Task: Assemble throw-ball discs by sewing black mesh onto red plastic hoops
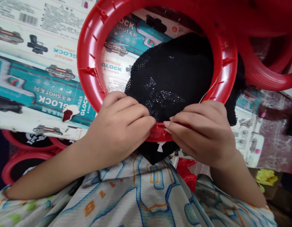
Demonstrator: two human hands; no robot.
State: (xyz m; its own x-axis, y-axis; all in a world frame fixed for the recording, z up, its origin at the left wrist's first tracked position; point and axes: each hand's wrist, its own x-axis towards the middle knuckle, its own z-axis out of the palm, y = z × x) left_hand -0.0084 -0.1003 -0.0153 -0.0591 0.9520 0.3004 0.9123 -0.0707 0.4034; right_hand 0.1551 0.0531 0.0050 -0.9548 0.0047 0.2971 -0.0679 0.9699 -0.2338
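Pinching the near side of a red ring (pixel 86 64), the left hand (pixel 122 127) and right hand (pixel 202 132) bring their fingertips nearly together; whether either grip also holds cord is hidden. The ring overhangs the near edge of the cardboard-covered bench (pixel 63 34), black mesh fabric (pixel 169 75) filling much of its opening. A pale cord (pixel 210 87) slants to the right hand. Best, I'd judge, to work close to the pinch, with cord evenly taut and mesh unbunched.
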